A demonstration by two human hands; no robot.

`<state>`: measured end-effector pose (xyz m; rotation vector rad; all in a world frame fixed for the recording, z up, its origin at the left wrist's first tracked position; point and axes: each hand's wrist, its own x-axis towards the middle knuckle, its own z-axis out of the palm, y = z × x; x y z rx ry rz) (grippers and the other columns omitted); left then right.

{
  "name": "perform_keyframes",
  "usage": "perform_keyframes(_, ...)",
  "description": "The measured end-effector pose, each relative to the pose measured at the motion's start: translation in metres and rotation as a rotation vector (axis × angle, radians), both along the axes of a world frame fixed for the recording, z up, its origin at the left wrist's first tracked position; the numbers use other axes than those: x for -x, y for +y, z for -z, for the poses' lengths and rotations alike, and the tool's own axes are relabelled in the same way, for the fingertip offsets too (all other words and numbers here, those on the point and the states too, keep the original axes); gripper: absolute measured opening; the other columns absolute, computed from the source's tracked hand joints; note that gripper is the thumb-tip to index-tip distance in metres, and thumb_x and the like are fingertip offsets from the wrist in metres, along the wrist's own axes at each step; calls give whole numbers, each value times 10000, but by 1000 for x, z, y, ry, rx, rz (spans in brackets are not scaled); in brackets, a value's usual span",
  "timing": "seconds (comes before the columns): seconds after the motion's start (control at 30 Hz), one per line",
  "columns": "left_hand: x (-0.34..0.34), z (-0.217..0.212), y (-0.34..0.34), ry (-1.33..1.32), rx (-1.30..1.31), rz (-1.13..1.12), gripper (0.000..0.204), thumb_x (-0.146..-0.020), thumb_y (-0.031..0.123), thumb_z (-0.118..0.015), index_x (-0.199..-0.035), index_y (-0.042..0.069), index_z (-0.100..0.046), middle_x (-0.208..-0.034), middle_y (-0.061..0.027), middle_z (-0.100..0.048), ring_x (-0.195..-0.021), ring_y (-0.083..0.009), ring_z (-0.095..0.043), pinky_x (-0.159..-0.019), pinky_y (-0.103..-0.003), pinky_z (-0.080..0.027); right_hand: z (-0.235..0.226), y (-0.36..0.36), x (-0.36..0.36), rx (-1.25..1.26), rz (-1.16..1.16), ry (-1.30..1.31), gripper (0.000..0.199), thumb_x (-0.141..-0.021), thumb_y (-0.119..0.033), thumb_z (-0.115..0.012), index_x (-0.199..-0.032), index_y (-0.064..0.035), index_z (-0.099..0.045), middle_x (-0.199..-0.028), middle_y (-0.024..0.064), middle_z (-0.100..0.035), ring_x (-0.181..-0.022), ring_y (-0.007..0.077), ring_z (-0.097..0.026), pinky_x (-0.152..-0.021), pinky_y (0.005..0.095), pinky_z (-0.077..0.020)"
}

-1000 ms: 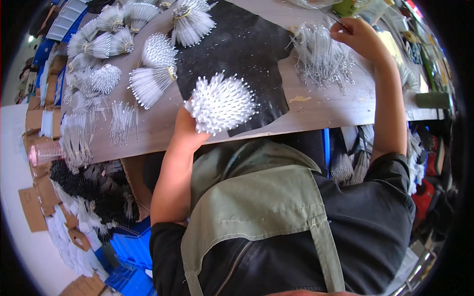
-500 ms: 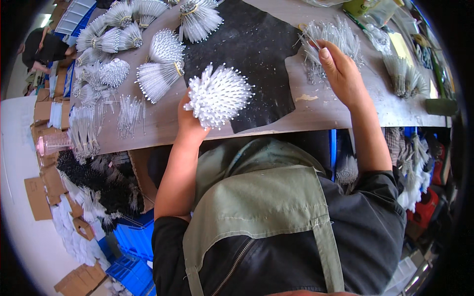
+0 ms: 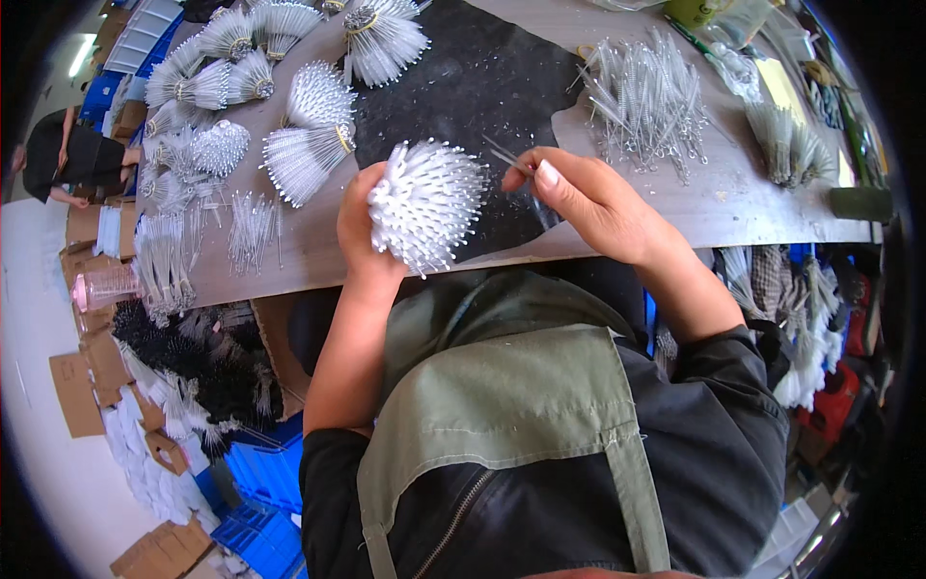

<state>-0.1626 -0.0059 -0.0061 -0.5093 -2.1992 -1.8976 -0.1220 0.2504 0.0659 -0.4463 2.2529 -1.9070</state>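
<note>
My left hand (image 3: pixel 359 230) is closed around a thick bundle of thin wire brushes (image 3: pixel 427 206), whose white bristle ends fan out toward me. Over the near right part of a black mat (image 3: pixel 453 82), my right hand (image 3: pixel 600 207) pinches one or two thin wire brushes (image 3: pixel 503 154) between thumb and fingers. Their ends point toward the bundle, with a gap between. A loose pile of wire brushes (image 3: pixel 646 101), with small loops at the near ends, lies on the grey table (image 3: pixel 752 207) beyond my right hand.
Several tied brush bundles (image 3: pixel 307 154) crowd the table's left side, near loose brushes (image 3: pixel 253 232). Standing bundles (image 3: pixel 786 145) and a dark green roll (image 3: pixel 860 204) sit at right. A pink-lidded clear bottle (image 3: pixel 104 288) is far left. Another person (image 3: pixel 68 154) stands beyond.
My right hand has come from the loose pile leftward and nearer, bringing thin brushes toward the bundle. The bundle in my left hand has shifted slightly nearer.
</note>
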Motion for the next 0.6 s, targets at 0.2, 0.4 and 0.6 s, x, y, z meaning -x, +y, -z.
perform_keyframes(0.2,1,-15,3,367,282,-88,315,-738,96,-663,-1019,28,-539,-912,-108,-610,-800,-235,-596,-720,-331,-472,-16,10,-3,-448,-149,109,355,-894,-356,-546,-835,-16,-629,-676,176,-581,-643,370,-563,-576,396,-448)
perform_keyframes(0.4,2,-23,3,479,337,-63,299,-749,102,-652,-1016,35,-536,-922,-113,-608,-810,-255,-593,-733,-336,-470,-15,12,1,-521,-128,163,271,-885,-258,-578,-875,3,-649,-741,158,-622,-650,329,-589,-580,357,-459)
perform_keyframes(0.6,1,-28,4,485,338,-47,262,-770,109,-631,-1001,22,-543,-926,-119,-607,-817,-253,-591,-738,-336,-468,-11,11,2,-499,-128,199,258,-885,-254,-580,-871,-6,-653,-732,156,-619,-638,328,-583,-577,358,-459)
